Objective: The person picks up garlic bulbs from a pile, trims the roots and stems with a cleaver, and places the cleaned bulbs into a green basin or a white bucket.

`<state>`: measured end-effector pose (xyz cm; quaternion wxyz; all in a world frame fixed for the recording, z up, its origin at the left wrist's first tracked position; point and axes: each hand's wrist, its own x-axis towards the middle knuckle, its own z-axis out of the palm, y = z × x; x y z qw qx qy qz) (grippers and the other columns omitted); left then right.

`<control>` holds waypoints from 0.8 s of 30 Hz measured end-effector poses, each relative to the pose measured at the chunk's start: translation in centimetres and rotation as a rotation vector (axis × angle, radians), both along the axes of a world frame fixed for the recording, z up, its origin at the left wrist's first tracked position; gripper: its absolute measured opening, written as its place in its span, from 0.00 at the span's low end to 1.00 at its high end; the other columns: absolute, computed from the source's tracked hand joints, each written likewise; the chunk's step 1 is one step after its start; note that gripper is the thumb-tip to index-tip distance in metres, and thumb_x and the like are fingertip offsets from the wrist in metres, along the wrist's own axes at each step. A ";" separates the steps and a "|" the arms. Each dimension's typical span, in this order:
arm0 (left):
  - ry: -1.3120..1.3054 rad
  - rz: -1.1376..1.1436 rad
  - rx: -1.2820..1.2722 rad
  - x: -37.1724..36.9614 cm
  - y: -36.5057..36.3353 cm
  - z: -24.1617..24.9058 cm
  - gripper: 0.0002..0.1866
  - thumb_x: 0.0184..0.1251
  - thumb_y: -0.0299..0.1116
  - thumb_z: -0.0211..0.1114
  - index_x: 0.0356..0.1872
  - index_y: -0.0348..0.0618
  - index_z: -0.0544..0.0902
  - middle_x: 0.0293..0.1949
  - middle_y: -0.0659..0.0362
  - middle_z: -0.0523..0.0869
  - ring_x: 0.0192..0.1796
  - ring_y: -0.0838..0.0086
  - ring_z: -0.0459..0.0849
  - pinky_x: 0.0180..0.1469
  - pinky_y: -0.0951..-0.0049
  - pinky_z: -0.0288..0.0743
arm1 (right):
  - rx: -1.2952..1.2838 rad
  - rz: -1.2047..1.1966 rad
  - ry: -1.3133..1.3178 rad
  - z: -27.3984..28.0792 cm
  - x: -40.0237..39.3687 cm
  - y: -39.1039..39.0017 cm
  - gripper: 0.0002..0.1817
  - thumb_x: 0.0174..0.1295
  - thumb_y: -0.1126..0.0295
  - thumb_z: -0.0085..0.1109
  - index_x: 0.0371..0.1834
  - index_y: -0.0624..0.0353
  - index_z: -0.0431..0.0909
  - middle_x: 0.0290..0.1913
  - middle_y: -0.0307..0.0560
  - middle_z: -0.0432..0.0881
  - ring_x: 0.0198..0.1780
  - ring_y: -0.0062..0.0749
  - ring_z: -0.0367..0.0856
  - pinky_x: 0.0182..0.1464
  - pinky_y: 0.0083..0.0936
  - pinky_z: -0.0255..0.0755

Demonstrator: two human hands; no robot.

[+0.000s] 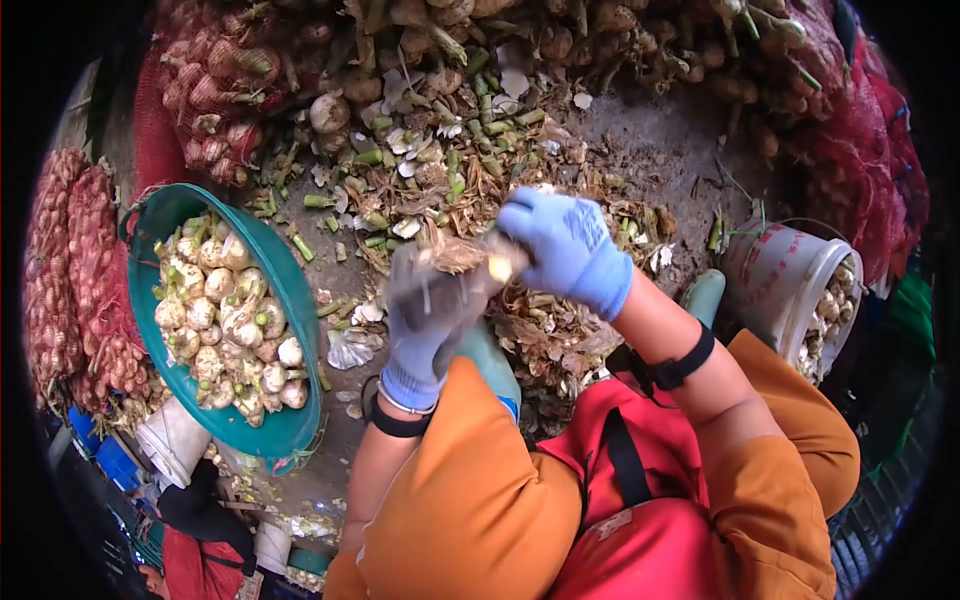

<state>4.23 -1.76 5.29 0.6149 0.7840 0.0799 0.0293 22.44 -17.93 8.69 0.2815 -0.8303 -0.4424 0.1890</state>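
My left hand [430, 305], in a grey-blue glove smeared by motion, is closed around a garlic bulb [455, 252] with brown papery skin. A pale yellow cut end [500, 267] shows between the two hands. My right hand [570, 248], in a light blue glove, has its fingers curled together right against the bulb's side. What lies inside those fingers is hidden and blurred. Beneath both hands, a heap of dry skins and cut green stems [560, 340] covers the floor.
On the left a tilted green basin [300, 425] holds several trimmed garlic bulbs [225, 310]. A white bucket [765, 275] of garlic lies tipped at right. Untrimmed garlic [600, 40] is piled ahead. Red net sacks [95, 270] stand at the sides. Another person [205, 530] is at lower left.
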 end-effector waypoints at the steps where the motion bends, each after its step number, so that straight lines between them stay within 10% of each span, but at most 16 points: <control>1: 0.087 0.070 -0.287 0.4 -0.4 1.7 0.36 0.52 0.34 0.79 0.62 0.42 0.71 0.57 0.50 0.80 0.57 0.64 0.80 0.64 0.64 0.71 | -0.044 -0.169 0.004 -3.7 0.8 -0.3 0.12 0.49 0.61 0.66 0.33 0.54 0.80 0.36 0.49 0.82 0.40 0.51 0.83 0.37 0.43 0.78; 2: 0.087 0.121 -0.481 1.8 -1.3 3.4 0.39 0.46 0.37 0.83 0.60 0.41 0.72 0.57 0.50 0.79 0.57 0.62 0.79 0.63 0.63 0.71 | -0.288 -0.276 0.127 -4.6 2.6 -1.0 0.12 0.51 0.62 0.66 0.34 0.57 0.81 0.32 0.49 0.84 0.34 0.42 0.85 0.35 0.37 0.78; 4: 0.048 0.188 -0.669 4.3 -1.8 4.0 0.43 0.40 0.40 0.86 0.59 0.39 0.72 0.56 0.50 0.78 0.58 0.60 0.79 0.63 0.62 0.70 | 0.021 -0.565 0.733 -5.5 2.7 -1.4 0.12 0.56 0.63 0.65 0.36 0.60 0.82 0.27 0.45 0.84 0.28 0.27 0.82 0.32 0.29 0.76; 7: 0.176 0.159 -0.025 5.3 -1.3 0.9 0.44 0.51 0.40 0.80 0.67 0.38 0.65 0.61 0.50 0.75 0.62 0.62 0.76 0.67 0.63 0.68 | 0.178 -0.556 1.244 -3.7 0.1 0.2 0.14 0.61 0.60 0.64 0.37 0.61 0.82 0.26 0.38 0.81 0.26 0.20 0.78 0.31 0.22 0.74; 8: 0.197 0.216 -0.208 5.1 -1.4 -0.1 0.44 0.55 0.40 0.78 0.69 0.37 0.63 0.62 0.50 0.74 0.63 0.63 0.76 0.68 0.63 0.68 | 0.271 -0.517 1.344 -3.9 0.2 0.5 0.14 0.62 0.59 0.65 0.39 0.59 0.83 0.29 0.37 0.82 0.27 0.20 0.79 0.31 0.21 0.74; 10: 0.283 0.401 -0.898 4.0 -0.6 -0.9 0.42 0.62 0.38 0.73 0.72 0.36 0.60 0.63 0.50 0.75 0.61 0.66 0.78 0.67 0.66 0.69 | 0.041 -0.406 1.120 1.7 1.2 1.5 0.14 0.61 0.59 0.66 0.40 0.58 0.83 0.32 0.39 0.82 0.32 0.21 0.80 0.36 0.25 0.75; 12: 0.389 0.363 -0.964 2.8 0.7 -1.0 0.23 0.68 0.30 0.66 0.63 0.40 0.73 0.54 0.54 0.81 0.56 0.74 0.81 0.57 0.75 0.76 | 0.209 -0.043 0.346 -0.2 0.6 1.1 0.17 0.52 0.59 0.67 0.42 0.54 0.83 0.35 0.49 0.81 0.37 0.46 0.83 0.40 0.35 0.77; 14: 0.202 0.322 -0.390 4.0 0.3 2.5 0.18 0.67 0.29 0.66 0.57 0.40 0.77 0.52 0.55 0.82 0.55 0.75 0.81 0.54 0.76 0.78 | -0.141 0.011 0.172 0.0 2.3 0.8 0.16 0.52 0.57 0.65 0.40 0.53 0.83 0.38 0.52 0.81 0.39 0.54 0.81 0.43 0.39 0.77; 16: 0.080 0.433 -0.456 4.5 2.6 3.6 0.17 0.72 0.38 0.60 0.56 0.41 0.76 0.51 0.50 0.83 0.52 0.70 0.83 0.44 0.76 0.82 | -0.550 -0.007 0.314 -2.1 6.1 0.6 0.18 0.52 0.54 0.58 0.39 0.52 0.84 0.40 0.53 0.86 0.46 0.49 0.85 0.48 0.41 0.78; 19: -0.431 0.224 -1.428 3.2 8.3 6.8 0.26 0.75 0.52 0.55 0.65 0.46 0.74 0.55 0.48 0.83 0.28 0.79 0.77 0.26 0.81 0.71 | -0.225 -0.228 0.185 -5.3 11.6 0.8 0.14 0.52 0.61 0.61 0.41 0.51 0.84 0.53 0.53 0.82 0.47 0.50 0.83 0.52 0.41 0.76; 24: -0.383 0.387 -1.507 4.6 7.0 6.1 0.30 0.74 0.52 0.58 0.67 0.42 0.71 0.64 0.51 0.77 0.43 0.75 0.83 0.43 0.66 0.79 | -0.231 -0.174 -0.222 -7.0 17.9 4.8 0.20 0.51 0.59 0.66 0.49 0.47 0.84 0.68 0.62 0.69 0.55 0.58 0.80 0.59 0.43 0.74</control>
